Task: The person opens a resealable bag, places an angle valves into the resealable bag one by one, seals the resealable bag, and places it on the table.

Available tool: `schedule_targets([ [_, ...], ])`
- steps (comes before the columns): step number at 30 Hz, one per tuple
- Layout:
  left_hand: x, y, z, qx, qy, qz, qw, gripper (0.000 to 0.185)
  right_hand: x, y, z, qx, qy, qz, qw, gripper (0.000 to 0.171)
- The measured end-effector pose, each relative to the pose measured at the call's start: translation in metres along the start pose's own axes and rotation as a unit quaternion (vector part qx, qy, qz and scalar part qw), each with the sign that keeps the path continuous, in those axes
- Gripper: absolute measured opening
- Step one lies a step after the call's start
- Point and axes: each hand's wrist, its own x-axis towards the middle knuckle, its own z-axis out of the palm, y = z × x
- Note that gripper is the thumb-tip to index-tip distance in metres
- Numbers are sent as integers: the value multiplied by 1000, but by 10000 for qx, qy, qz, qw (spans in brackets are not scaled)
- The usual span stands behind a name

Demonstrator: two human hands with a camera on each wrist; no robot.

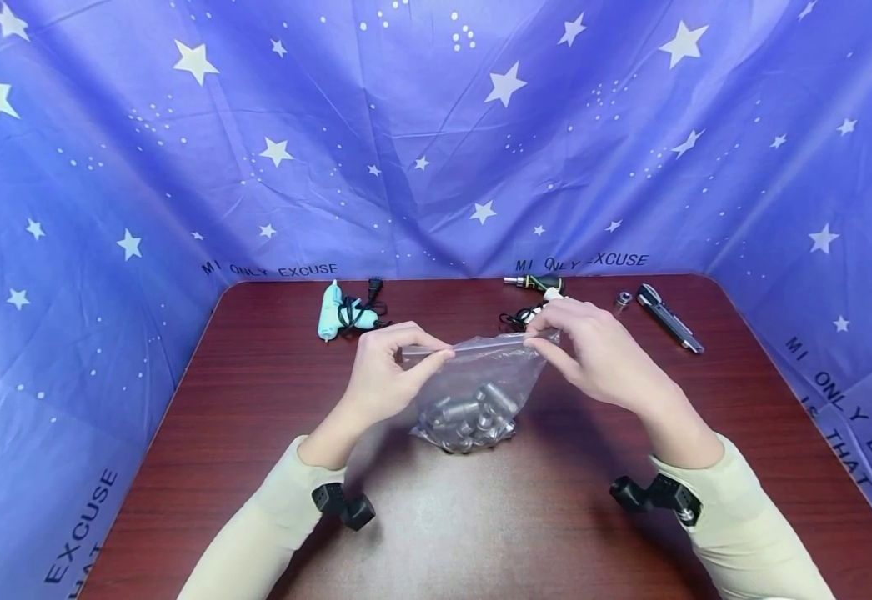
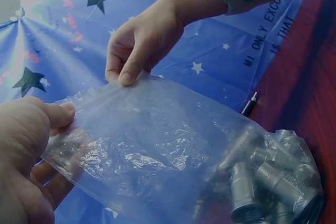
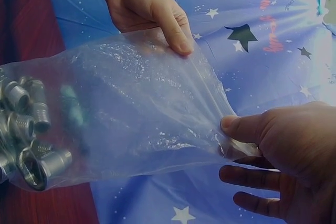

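A clear zip bag point(image 1: 473, 375) hangs upright between both hands, its top strip stretched sideways. Several threaded metal fittings point(image 2: 283, 177) are heaped in its bottom, also plain in the right wrist view as silvery sockets point(image 3: 50, 163). With thumb and forefinger, my left hand point(image 1: 387, 371) pinches the bag's left top corner. The right top corner is pinched by my right hand point(image 1: 601, 354), thumb on the near side. Whether the zip strip is sealed along its whole length I cannot tell.
Behind the left hand lies a light-blue glue gun point(image 1: 342, 312) with a black cord. Past the right hand are a screwdriver point(image 1: 533, 282), a small metal socket point(image 1: 623, 300) and a utility knife point(image 1: 669, 318). Starry blue cloth point(image 1: 436, 150) hangs around the table point(image 1: 241, 400).
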Motion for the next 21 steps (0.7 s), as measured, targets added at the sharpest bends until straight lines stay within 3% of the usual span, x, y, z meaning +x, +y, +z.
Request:
schedule_targets([
  [21, -3, -2, 0, -79, 39, -52, 9999, 4, -11, 10, -9, 77, 128, 52, 9999, 19],
])
